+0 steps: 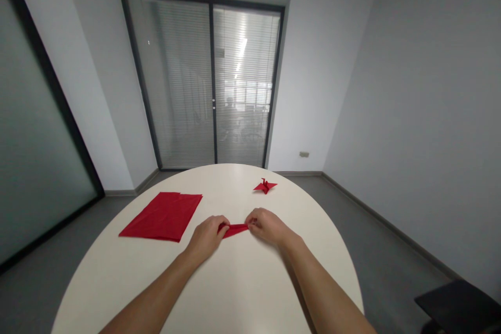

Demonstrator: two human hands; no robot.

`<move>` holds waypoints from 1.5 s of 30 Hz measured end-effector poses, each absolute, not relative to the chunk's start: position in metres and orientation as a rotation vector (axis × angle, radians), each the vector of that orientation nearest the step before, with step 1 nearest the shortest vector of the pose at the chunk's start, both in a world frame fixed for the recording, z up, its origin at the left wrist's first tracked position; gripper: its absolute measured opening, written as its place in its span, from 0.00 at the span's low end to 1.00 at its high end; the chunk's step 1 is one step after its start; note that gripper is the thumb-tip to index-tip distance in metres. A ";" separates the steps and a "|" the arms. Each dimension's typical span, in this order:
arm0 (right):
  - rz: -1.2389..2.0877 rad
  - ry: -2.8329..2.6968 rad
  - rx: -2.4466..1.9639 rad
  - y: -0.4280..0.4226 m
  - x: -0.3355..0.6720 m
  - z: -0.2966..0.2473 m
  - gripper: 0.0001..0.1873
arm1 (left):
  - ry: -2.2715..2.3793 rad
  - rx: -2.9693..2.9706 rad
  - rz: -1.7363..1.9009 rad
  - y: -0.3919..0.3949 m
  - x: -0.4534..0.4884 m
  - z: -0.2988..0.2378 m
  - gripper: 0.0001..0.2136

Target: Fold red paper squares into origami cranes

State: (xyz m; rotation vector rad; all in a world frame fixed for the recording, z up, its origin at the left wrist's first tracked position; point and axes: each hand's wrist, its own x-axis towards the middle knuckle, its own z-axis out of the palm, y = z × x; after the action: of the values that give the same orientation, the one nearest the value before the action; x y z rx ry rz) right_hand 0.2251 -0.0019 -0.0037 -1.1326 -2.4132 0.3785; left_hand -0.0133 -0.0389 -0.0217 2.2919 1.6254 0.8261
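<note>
A narrow strip of folded red paper [236, 229] stretches between my two hands, just above or on the white table. My left hand [207, 235] pinches its left end between thumb and fingers. At the other end, the fingertips of my right hand [266, 224] are closed on the paper. Parts of both ends are hidden by my fingers. Beyond my right hand stands a finished red paper crane [265, 186] with its wings spread. To the left of my left hand lie flat red paper sheets [164, 216], loosely stacked.
The round white table [230, 292] carries everything. A black seat or chair part [462, 305] stands on the floor at the lower right. Behind the table are a glass partition with blinds [176, 88] and a wall with a socket [304, 154].
</note>
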 end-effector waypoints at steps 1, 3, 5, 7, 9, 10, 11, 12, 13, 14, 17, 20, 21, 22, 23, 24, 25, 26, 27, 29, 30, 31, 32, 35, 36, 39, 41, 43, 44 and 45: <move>0.366 -2.406 -1.115 -0.004 0.221 -0.004 0.11 | 1.621 2.293 0.830 -0.039 -0.013 -0.022 0.07; 0.352 -2.405 -1.075 -0.007 0.213 -0.005 0.12 | 1.606 2.300 0.834 -0.039 -0.013 -0.022 0.07; 0.350 -2.418 -1.052 -0.009 0.206 -0.006 0.11 | 1.590 2.307 0.834 -0.040 -0.012 -0.021 0.07; 0.374 -2.425 -1.044 -0.008 0.202 -0.007 0.10 | 1.573 2.309 0.842 -0.041 -0.012 -0.020 0.07; 0.419 -2.409 -1.048 -0.007 0.202 -0.009 0.10 | 1.563 2.298 0.856 -0.041 -0.012 -0.018 0.08; 0.446 -2.395 -1.054 -0.006 0.203 -0.010 0.11 | 1.563 2.288 0.860 -0.041 -0.012 -0.017 0.08; 0.471 -2.381 -1.059 -0.005 0.205 -0.010 0.11 | 1.567 2.276 0.863 -0.041 -0.012 -0.017 0.09; 0.490 -2.365 -1.066 -0.005 0.206 -0.010 0.11 | 1.574 2.265 0.864 -0.041 -0.012 -0.016 0.09; 0.500 -2.347 -1.072 -0.006 0.207 -0.009 0.11 | 1.580 2.255 0.864 -0.041 -0.013 -0.015 0.09; 0.504 -2.335 -1.068 -0.007 0.208 -0.008 0.12 | 1.585 2.247 0.866 -0.041 -0.013 -0.015 0.09; 0.489 -2.366 -0.994 -0.013 0.206 -0.005 0.20 | 1.591 2.225 0.877 -0.042 -0.013 -0.014 0.09; 0.431 -2.423 -0.924 -0.017 0.200 -0.003 0.19 | 1.588 2.204 0.895 -0.042 -0.012 -0.012 0.10; 0.417 -2.425 -0.918 -0.017 0.198 -0.003 0.16 | 1.574 2.199 0.908 -0.042 -0.012 -0.012 0.09; 0.413 -2.420 -0.919 -0.017 0.197 -0.004 0.13 | 1.555 2.193 0.924 -0.042 -0.012 -0.011 0.09; 0.424 -2.413 -0.922 -0.016 0.196 -0.005 0.10 | 1.537 2.185 0.940 -0.042 -0.011 -0.011 0.09; 0.446 -2.404 -0.928 -0.015 0.196 -0.006 0.08 | 1.522 2.176 0.952 -0.042 -0.011 -0.010 0.09; 0.472 -2.392 -0.935 -0.014 0.196 -0.007 0.07 | 1.515 2.166 0.959 -0.042 -0.011 -0.010 0.09; 0.499 -2.379 -0.942 -0.013 0.197 -0.008 0.06 | 1.515 2.157 0.960 -0.042 -0.010 -0.009 0.09; 0.523 -2.366 -0.947 -0.012 0.197 -0.008 0.06 | 1.516 2.151 0.959 -0.042 -0.010 -0.009 0.09; 0.558 -2.342 -0.948 -0.011 0.199 -0.009 0.06 | 1.512 2.148 0.966 -0.042 -0.010 -0.008 0.08; 0.569 -2.329 -0.944 -0.010 0.200 -0.009 0.07 | 1.508 2.146 0.974 -0.042 -0.010 -0.008 0.08; 0.581 -2.317 -0.938 -0.010 0.200 -0.009 0.08 | 1.505 2.142 0.984 -0.042 -0.010 -0.008 0.09; 0.595 -2.303 -0.933 -0.010 0.200 -0.009 0.08 | 1.504 2.136 0.992 -0.042 -0.010 -0.007 0.09; 0.654 -2.276 -0.931 -0.009 0.200 -0.008 0.09 | 1.509 2.116 1.000 -0.041 -0.010 -0.008 0.09; 0.674 -2.276 -0.934 -0.010 0.200 -0.008 0.09 | 1.510 2.111 0.995 -0.041 -0.010 -0.009 0.09; 0.702 -2.286 -0.937 -0.011 0.202 -0.008 0.08 | 1.479 2.091 0.964 -0.039 -0.010 -0.013 0.08; 0.690 -2.296 -0.927 -0.011 0.203 -0.008 0.08 | 1.433 2.073 0.934 -0.039 -0.011 -0.015 0.08; 0.668 -2.309 -0.917 -0.011 0.203 -0.009 0.08 | 1.408 2.064 0.904 -0.040 -0.011 -0.015 0.09; 0.655 -2.314 -0.915 -0.011 0.204 -0.009 0.08 | 1.417 2.069 0.893 -0.040 -0.011 -0.015 0.09; 0.642 -2.319 -0.920 -0.010 0.203 -0.009 0.08 | 1.436 2.083 0.884 -0.042 -0.010 -0.014 0.09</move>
State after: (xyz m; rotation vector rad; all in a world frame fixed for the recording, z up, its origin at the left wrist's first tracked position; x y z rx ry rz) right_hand 0.2035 -0.0104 -0.0094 -0.9195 -2.3186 0.6418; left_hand -0.0103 -0.0417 -0.0141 2.0832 1.4361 0.8840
